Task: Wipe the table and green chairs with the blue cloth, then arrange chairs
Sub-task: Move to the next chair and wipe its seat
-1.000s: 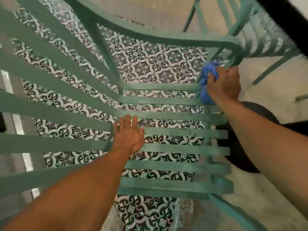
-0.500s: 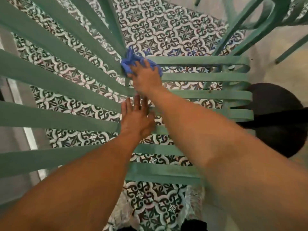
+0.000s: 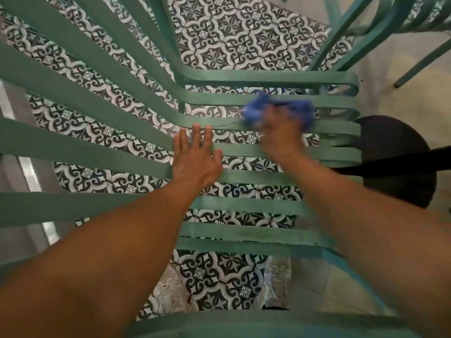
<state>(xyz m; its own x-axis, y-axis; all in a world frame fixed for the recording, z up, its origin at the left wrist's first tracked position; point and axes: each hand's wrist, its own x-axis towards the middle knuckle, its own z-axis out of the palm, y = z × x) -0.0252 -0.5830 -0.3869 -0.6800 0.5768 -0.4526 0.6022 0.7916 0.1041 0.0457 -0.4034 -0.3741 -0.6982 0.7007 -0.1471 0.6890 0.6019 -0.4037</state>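
The green chair (image 3: 256, 178) is showing flat, smooth-painted slats, straight across the seat and bending up into the back at the left, with patterned black-and-white floor tiles (image 3: 234, 37) visible through the gaps. The blue cloth (image 3: 275, 109) is lying bunched and soft-edged, blurred by motion, on the far seat slats toward the right side of the chair. The right hand (image 3: 280, 135) is pressing down on it, itself blurred, so I cannot tell whether its fingers are curling round the cloth or lying flat over it. The left hand (image 3: 196, 158) is resting palm-down on the middle slats, fingers (image 3: 195, 135) straight and spread, grasping nothing.

Half a second ago the cloth and right hand were at the bend where seat meets back, just beyond the left hand; now they are sitting well to the right along the slats. The left hand is staying planted on the same slats. A round dark base (image 3: 400, 152) is sitting on the floor at the right, and a second green chair (image 3: 361, 25) is standing at upper right.
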